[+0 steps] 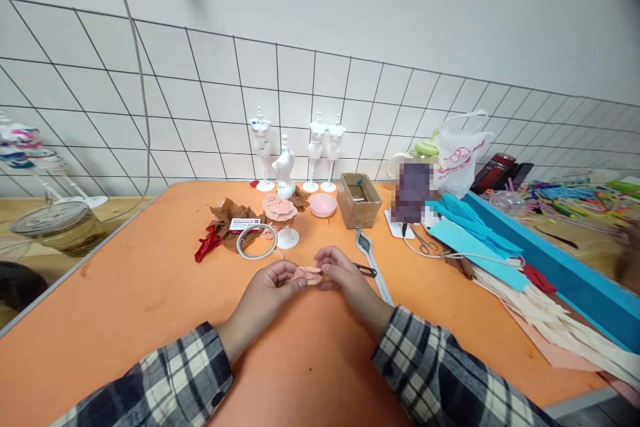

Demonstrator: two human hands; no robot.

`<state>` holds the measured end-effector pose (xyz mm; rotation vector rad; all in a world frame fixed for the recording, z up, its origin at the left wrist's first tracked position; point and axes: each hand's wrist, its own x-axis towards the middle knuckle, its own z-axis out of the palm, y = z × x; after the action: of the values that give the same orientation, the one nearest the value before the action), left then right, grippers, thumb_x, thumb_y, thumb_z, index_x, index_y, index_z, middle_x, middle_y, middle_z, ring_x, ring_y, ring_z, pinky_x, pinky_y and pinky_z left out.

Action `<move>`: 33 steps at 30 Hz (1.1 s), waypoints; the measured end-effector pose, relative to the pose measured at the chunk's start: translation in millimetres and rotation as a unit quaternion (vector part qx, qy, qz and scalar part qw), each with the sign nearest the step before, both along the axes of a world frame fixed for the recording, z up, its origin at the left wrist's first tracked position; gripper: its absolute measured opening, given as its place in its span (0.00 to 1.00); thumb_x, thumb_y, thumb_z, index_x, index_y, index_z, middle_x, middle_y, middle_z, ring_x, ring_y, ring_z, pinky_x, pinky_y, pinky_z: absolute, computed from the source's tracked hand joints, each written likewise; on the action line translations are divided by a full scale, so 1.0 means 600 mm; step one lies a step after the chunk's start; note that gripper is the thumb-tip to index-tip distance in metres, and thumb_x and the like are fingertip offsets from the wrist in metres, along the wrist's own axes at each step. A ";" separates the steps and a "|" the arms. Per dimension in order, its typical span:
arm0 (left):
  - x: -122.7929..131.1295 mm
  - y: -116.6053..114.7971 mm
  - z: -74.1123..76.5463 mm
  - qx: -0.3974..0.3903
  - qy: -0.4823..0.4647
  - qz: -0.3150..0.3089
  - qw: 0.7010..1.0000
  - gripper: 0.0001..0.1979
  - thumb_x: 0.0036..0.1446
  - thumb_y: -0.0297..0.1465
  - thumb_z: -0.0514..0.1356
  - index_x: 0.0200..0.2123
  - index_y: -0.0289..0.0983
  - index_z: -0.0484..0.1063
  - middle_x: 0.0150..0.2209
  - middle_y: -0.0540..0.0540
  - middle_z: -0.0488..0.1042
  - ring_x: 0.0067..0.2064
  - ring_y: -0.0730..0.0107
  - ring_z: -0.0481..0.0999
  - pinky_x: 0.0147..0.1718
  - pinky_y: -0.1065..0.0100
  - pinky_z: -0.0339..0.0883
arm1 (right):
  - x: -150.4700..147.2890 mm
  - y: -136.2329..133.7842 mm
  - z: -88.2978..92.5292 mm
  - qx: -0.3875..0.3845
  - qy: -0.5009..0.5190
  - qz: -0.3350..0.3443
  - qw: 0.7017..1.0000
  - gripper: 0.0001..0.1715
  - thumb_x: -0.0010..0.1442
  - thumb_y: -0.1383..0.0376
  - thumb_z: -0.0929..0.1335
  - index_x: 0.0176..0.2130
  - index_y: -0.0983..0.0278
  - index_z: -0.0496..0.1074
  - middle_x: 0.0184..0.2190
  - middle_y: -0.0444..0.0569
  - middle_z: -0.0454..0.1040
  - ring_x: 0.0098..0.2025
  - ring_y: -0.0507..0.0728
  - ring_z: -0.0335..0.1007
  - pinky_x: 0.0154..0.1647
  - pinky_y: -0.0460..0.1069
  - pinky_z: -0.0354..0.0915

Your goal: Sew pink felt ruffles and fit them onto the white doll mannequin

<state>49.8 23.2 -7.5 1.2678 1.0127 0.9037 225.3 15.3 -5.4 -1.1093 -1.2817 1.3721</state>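
Centrally, crinkled pink piece (309, 275) spanning gap between hands, over orange tabletop (280, 347). Left hand (266, 288): thumb and fingers pinched together on left end. Right hand (349, 281): thumb and fingertips closed at right end.

held ruffle (309, 275): peach-pink | tabletop (285, 373): orange | sleeves (167, 373): black-white plaid | bowl (323, 205): pink

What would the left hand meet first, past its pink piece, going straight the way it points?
Probably the right hand, at the pink piece's other end, though depth is hard to judge.
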 end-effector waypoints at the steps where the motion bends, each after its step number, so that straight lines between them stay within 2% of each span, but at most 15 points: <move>1: -0.001 0.001 -0.002 0.010 0.010 -0.004 1.000 0.16 0.47 0.41 0.67 0.32 0.36 0.71 0.34 0.46 0.79 0.38 0.64 0.77 0.40 0.67 0.67 | 0.000 -0.001 0.001 0.052 -0.028 -0.011 0.998 0.17 0.53 0.61 0.67 0.44 0.61 0.68 0.37 0.46 0.69 0.41 0.54 0.68 0.41 0.50 0.66; 3: -0.001 0.002 -0.006 0.036 0.036 -0.013 0.999 0.16 0.48 0.42 0.66 0.32 0.35 0.71 0.33 0.46 0.78 0.36 0.65 0.76 0.37 0.67 0.67 | -0.001 -0.003 0.003 0.142 -0.123 -0.029 0.982 0.18 0.52 0.62 0.69 0.44 0.61 0.70 0.40 0.47 0.71 0.44 0.56 0.67 0.45 0.50 0.63; 6: -0.001 0.001 -0.011 0.073 0.074 -0.015 0.994 0.14 0.50 0.41 0.65 0.32 0.35 0.72 0.31 0.47 0.76 0.34 0.67 0.75 0.35 0.68 0.67 | -0.004 -0.003 0.004 0.181 -0.219 -0.048 0.958 0.05 0.52 0.63 0.71 0.31 0.63 0.73 0.32 0.47 0.73 0.38 0.55 0.68 0.42 0.50 0.62; 8: 0.000 -0.001 -0.011 0.082 0.078 -0.023 0.993 0.13 0.51 0.39 0.65 0.32 0.35 0.72 0.31 0.47 0.76 0.34 0.66 0.75 0.36 0.67 0.67 | -0.005 -0.001 0.002 0.148 -0.182 -0.054 0.970 0.07 0.53 0.62 0.70 0.27 0.64 0.72 0.28 0.46 0.73 0.33 0.54 0.68 0.37 0.49 0.63; 10: 0.000 -0.003 -0.009 0.081 0.063 -0.039 0.994 0.12 0.50 0.37 0.66 0.33 0.35 0.72 0.34 0.46 0.77 0.37 0.64 0.75 0.39 0.66 0.67 | -0.007 0.001 0.000 0.103 -0.105 -0.053 0.988 0.09 0.54 0.61 0.69 0.28 0.64 0.72 0.27 0.46 0.73 0.31 0.54 0.68 0.34 0.48 0.63; 13: 0.001 -0.006 -0.003 0.061 0.004 -0.079 0.995 0.18 0.47 0.35 0.69 0.41 0.37 0.72 0.43 0.44 0.76 0.45 0.61 0.74 0.44 0.65 0.66 | -0.011 0.002 -0.003 0.076 -0.043 -0.067 0.994 0.11 0.55 0.59 0.69 0.30 0.65 0.72 0.27 0.46 0.73 0.30 0.53 0.69 0.34 0.48 0.65; 15: 0.002 -0.007 0.000 0.037 -0.046 -0.084 0.995 0.17 0.50 0.35 0.68 0.43 0.37 0.72 0.44 0.44 0.75 0.47 0.62 0.73 0.47 0.65 0.65 | -0.015 0.001 -0.004 0.097 -0.058 -0.086 0.990 0.11 0.55 0.59 0.70 0.30 0.65 0.73 0.29 0.48 0.74 0.33 0.55 0.70 0.36 0.49 0.65; 18: 0.002 -0.006 0.000 0.002 -0.121 -0.043 0.992 0.08 0.56 0.35 0.64 0.35 0.35 0.74 0.36 0.47 0.75 0.43 0.68 0.72 0.47 0.68 0.63 | -0.014 -0.002 -0.005 0.154 -0.106 -0.087 0.978 0.13 0.58 0.57 0.69 0.34 0.64 0.77 0.34 0.51 0.76 0.38 0.56 0.71 0.41 0.50 0.65; 20: 0.000 -0.005 0.000 -0.043 -0.191 -0.044 0.980 0.06 0.55 0.32 0.64 0.33 0.34 0.75 0.33 0.47 0.74 0.39 0.70 0.71 0.45 0.70 0.64 | -0.005 -0.002 -0.002 0.164 -0.094 -0.068 0.980 0.17 0.62 0.55 0.65 0.43 0.62 0.77 0.40 0.52 0.76 0.41 0.57 0.70 0.42 0.51 0.66; 22: -0.004 -0.005 0.002 -0.110 -0.258 -0.081 0.956 0.05 0.53 0.29 0.65 0.32 0.33 0.75 0.31 0.47 0.73 0.35 0.71 0.71 0.41 0.69 0.65 | 0.008 -0.001 0.005 0.162 -0.044 -0.050 0.984 0.22 0.66 0.54 0.61 0.54 0.59 0.70 0.47 0.53 0.74 0.44 0.56 0.70 0.43 0.51 0.67; 23: -0.007 -0.006 0.003 -0.148 -0.280 -0.105 0.943 0.05 0.52 0.28 0.65 0.32 0.32 0.75 0.30 0.46 0.73 0.34 0.70 0.71 0.40 0.68 0.66 | 0.015 -0.001 0.009 0.174 -0.031 -0.033 0.984 0.23 0.67 0.54 0.60 0.56 0.57 0.69 0.50 0.52 0.72 0.48 0.56 0.69 0.45 0.52 0.67; 26: -0.015 -0.010 0.009 -0.247 -0.305 -0.171 0.904 0.06 0.51 0.27 0.63 0.33 0.30 0.76 0.30 0.43 0.74 0.35 0.67 0.73 0.41 0.63 0.67 | 0.030 -0.002 0.025 0.251 -0.082 0.059 0.963 0.17 0.63 0.56 0.66 0.49 0.55 0.75 0.59 0.49 0.64 0.60 0.58 0.60 0.59 0.55 0.59; 29: -0.019 -0.012 0.010 -0.310 -0.308 -0.195 0.878 0.08 0.51 0.27 0.62 0.35 0.30 0.76 0.32 0.41 0.75 0.37 0.64 0.75 0.43 0.59 0.68 | 0.031 -0.007 0.033 0.300 -0.155 0.115 0.934 0.10 0.58 0.58 0.71 0.40 0.56 0.79 0.62 0.47 0.60 0.65 0.60 0.53 0.65 0.57 0.50; 31: -0.019 -0.011 0.007 -0.329 -0.291 -0.194 0.877 0.07 0.52 0.28 0.61 0.35 0.31 0.75 0.32 0.42 0.75 0.37 0.64 0.75 0.43 0.59 0.68 | 0.026 -0.009 0.033 0.312 -0.173 0.103 0.928 0.07 0.57 0.59 0.72 0.37 0.57 0.79 0.61 0.48 0.63 0.65 0.60 0.53 0.65 0.58 0.50; 33: -0.017 -0.008 0.003 -0.301 -0.256 -0.168 0.903 0.08 0.55 0.30 0.61 0.37 0.32 0.75 0.33 0.43 0.75 0.39 0.65 0.75 0.43 0.61 0.68 | 0.022 -0.008 0.030 0.304 -0.173 0.085 0.933 0.05 0.58 0.61 0.71 0.34 0.59 0.78 0.58 0.49 0.67 0.62 0.59 0.58 0.63 0.57 0.53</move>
<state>39.6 18.6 -5.8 0.5973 0.5554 0.5404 238.3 10.3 12.6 -0.8293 -1.9308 0.8080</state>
